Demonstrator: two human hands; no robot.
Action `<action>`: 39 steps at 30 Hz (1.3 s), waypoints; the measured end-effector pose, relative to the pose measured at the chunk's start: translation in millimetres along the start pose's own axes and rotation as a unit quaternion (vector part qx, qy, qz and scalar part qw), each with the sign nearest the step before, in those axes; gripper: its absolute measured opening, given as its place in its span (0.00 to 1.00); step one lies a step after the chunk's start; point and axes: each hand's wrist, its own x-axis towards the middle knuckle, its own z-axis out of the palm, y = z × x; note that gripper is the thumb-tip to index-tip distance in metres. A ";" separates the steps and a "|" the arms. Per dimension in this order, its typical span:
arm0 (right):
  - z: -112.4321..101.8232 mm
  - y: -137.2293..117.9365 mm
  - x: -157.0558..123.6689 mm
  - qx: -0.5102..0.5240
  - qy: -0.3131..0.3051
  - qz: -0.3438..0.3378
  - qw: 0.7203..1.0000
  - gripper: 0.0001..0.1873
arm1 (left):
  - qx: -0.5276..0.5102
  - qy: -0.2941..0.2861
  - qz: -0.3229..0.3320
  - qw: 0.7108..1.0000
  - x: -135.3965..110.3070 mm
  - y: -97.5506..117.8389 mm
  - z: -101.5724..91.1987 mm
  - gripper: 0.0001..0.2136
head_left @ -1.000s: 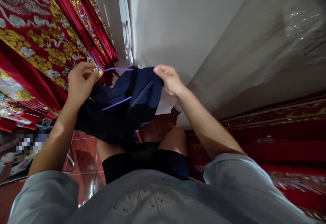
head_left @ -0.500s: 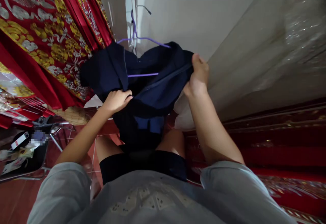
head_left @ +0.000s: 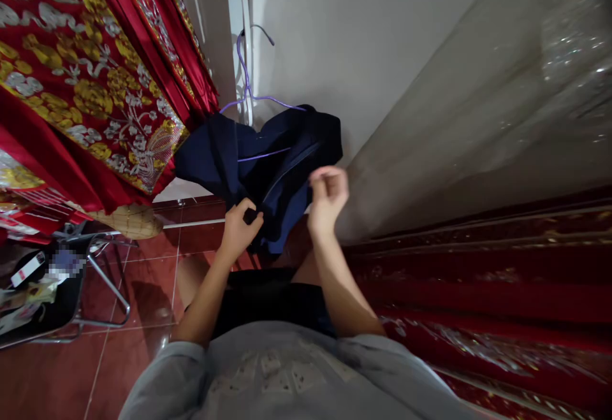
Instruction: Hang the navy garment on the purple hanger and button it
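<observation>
A navy top [head_left: 280, 178] with an open front hangs on a purple wire hanger [head_left: 246, 92], whose lower bar shows through the opening. My left hand [head_left: 241, 230] pinches the left front edge of the top low down, thumb and forefinger curled towards each other. Just beside the garment's right side is my right hand [head_left: 329, 200], with its fingers curled in and no cloth visible in them. The top's lower part falls in dark folds between my hands and my legs.
Red cloth with gold and silver embroidery [head_left: 105, 88] hangs close on the left. A black folding chair [head_left: 71, 308] with small items stands on the tiled floor [head_left: 138, 343]. Plastic-covered material [head_left: 478, 133] and red fabric [head_left: 478, 292] line the right. The hanger hooks near a white pole [head_left: 246, 18].
My right hand has let go of the top's right side and moved down and inward. My left hand has shifted lower and right. The top hangs narrower, its right side fallen back.
</observation>
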 end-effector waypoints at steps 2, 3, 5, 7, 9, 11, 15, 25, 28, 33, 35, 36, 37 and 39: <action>3.3 0.7 -44.1 0.038 -0.183 0.112 0.976 0.10 | -0.100 0.029 -0.049 0.993 -9.2 -5.7 11.1 0.09; 4.7 3.1 -61.7 0.044 -0.251 0.165 0.953 0.11 | -0.155 0.044 -0.069 0.984 -13.8 -9.0 16.2 0.13; 6.2 9.8 -83.5 0.043 -0.312 0.237 0.919 0.15 | -0.249 0.078 -0.095 0.961 -22.1 -15.6 24.6 0.25; 5.9 15.4 -87.8 0.029 -0.319 0.258 0.912 0.18 | -0.307 0.104 -0.106 0.940 -28.3 -20.8 30.3 0.36; 4.8 17.5 -80.2 0.004 -0.325 0.243 0.914 0.18 | -0.333 0.115 -0.107 0.930 -32.1 -24.1 34.1 0.43; 4.1 16.3 -69.8 -0.021 -0.332 0.221 0.917 0.16 | -0.338 0.112 -0.114 0.928 -34.0 -25.6 37.2 0.44; 4.6 13.8 -64.4 -0.054 -0.333 0.203 0.919 0.16 | -0.320 0.118 -0.140 0.929 -36.3 -26.5 42.7 0.39; 5.2 27.5 -88.2 -0.096 -0.281 0.217 0.930 0.14 | -0.225 0.121 -0.136 0.957 -40.3 -35.7 43.4 0.24; 7.9 23.1 -84.7 -0.066 -0.344 0.264 0.899 0.16 | -0.180 0.126 -0.114 0.969 -37.6 -42.1 39.4 0.22; 21.2 11.4 -77.0 0.096 -0.338 0.436 0.828 0.19 | -0.145 0.115 -0.064 0.981 -27.8 -41.0 25.9 0.21; 28.4 4.9 -69.6 0.111 -0.340 0.451 0.817 0.18 | -0.140 0.118 -0.049 0.982 -23.3 -35.6 18.7 0.21; 32.6 1.4 -63.7 0.115 -0.340 0.453 0.816 0.18 | -0.137 0.119 -0.047 0.982 -21.4 -32.9 15.5 0.21; 37.4 -2.2 -55.9 0.121 -0.336 0.450 0.818 0.17 | -0.132 0.118 -0.047 0.983 -20.0 -30.6 12.9 0.21; 49.7 -9.1 -33.7 0.140 -0.317 0.427 0.836 0.15 | -0.117 0.109 -0.051 0.986 -18.5 -28.4 10.4 0.21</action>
